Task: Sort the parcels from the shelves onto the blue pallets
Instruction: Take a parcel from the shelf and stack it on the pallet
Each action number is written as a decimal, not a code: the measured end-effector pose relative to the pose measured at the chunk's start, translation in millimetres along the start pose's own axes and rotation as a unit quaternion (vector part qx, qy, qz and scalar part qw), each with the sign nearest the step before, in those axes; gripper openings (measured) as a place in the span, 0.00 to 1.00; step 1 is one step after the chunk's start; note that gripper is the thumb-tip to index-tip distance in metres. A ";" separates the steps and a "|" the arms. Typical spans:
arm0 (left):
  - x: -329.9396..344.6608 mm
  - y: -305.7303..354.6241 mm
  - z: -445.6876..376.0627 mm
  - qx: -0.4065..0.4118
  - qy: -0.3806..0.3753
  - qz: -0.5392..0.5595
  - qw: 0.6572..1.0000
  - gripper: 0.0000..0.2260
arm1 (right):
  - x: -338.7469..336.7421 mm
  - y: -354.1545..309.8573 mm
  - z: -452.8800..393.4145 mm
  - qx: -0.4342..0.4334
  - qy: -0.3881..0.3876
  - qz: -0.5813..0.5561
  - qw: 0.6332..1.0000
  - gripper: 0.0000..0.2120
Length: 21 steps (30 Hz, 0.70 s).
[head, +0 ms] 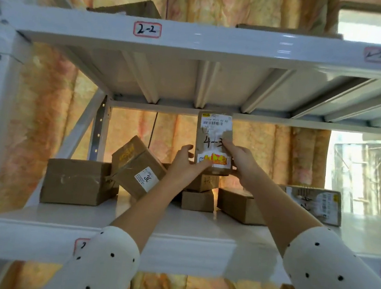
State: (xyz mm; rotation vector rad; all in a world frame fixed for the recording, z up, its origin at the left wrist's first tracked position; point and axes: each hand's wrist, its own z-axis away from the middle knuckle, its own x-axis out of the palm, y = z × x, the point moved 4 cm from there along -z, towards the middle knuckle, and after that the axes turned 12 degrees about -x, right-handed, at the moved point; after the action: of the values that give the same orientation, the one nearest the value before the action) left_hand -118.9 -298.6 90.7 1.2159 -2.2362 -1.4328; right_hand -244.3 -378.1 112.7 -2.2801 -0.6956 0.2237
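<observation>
Near the middle of the frame, both hands hold one tall parcel (214, 142) upright above the shelf board (175, 223), its face marked "4-3" turned toward the camera. The right hand (240, 160) grips the parcel's right edge, its fingers (228, 146) pressed across the written number. The left hand (186, 165) cups the lower left corner, thumb spread away and fingers clamped lightly along the bottom label.

Below and around it the other parcels lie in a loose heap: a tilted box (138, 167) left of centre leaning on a flat box (77, 181), small boxes (199, 194) stacked just beneath the hands, and another labelled box (314, 204) at right.

The step in hand looks like reading the mark before carrying off. To do it well, shift the right fingers off the digits, keep the base supported, and lift clear of the stack beneath so nothing topples. No blue pallet is in view.
</observation>
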 end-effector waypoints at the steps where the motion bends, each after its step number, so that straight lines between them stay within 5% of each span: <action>1: 1.6 3.0 3.1 0.008 -0.001 -0.009 1.000 0.36 | -3.1 -2.9 4.3 -0.002 0.000 -0.002 1.000 0.10; 7: 20.7 40.2 41.1 0.052 0.067 -0.055 0.995 0.43 | -26.6 -20.3 35.1 0.013 0.013 -0.012 1.000 0.24; 17: 84.7 72.2 134.1 0.016 0.096 -0.138 0.986 0.45 | -112.9 -61.0 111.2 0.031 0.048 0.042 0.997 0.15; 21: 103.6 86.9 168.1 0.021 0.072 -0.162 0.984 0.45 | -161.4 -87.7 143.9 -0.018 0.118 0.175 0.977 0.12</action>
State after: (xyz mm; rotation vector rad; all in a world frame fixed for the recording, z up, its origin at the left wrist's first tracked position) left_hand -325.9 -249.6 54.6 1.7013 -2.0517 -1.3564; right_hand -466.7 -328.0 63.2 -2.4026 -0.1756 0.1017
